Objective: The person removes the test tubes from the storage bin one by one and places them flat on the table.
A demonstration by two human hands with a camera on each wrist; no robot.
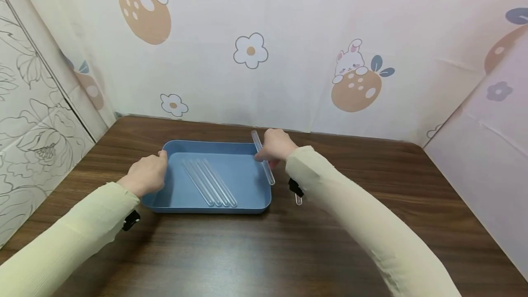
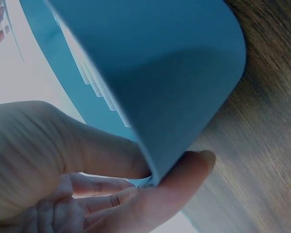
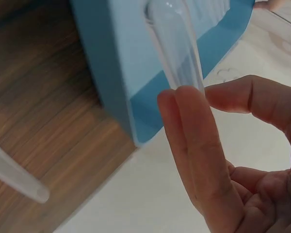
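Note:
A blue rectangular tray (image 1: pixel 249 187) lies on the table, with several clear test tubes (image 1: pixel 210 184) side by side in its left half. My left hand (image 1: pixel 146 174) pinches the tray's left wall; in the left wrist view the thumb (image 2: pixel 111 153) is on the inner side and a finger on the outer. Over the tray's right edge, my right hand (image 1: pixel 277 145) holds another clear test tube (image 1: pixel 268 173) between thumb and fingertips. The tube's rounded end points toward me, tilted. Its middle is partly covered by the fingers.
One more test tube (image 3: pixel 19 177) lies on the wooden table (image 1: pixel 198 251) to the right of the tray, mostly hidden by the right forearm in the head view. A printed curtain (image 1: pixel 288 22) hangs behind the table.

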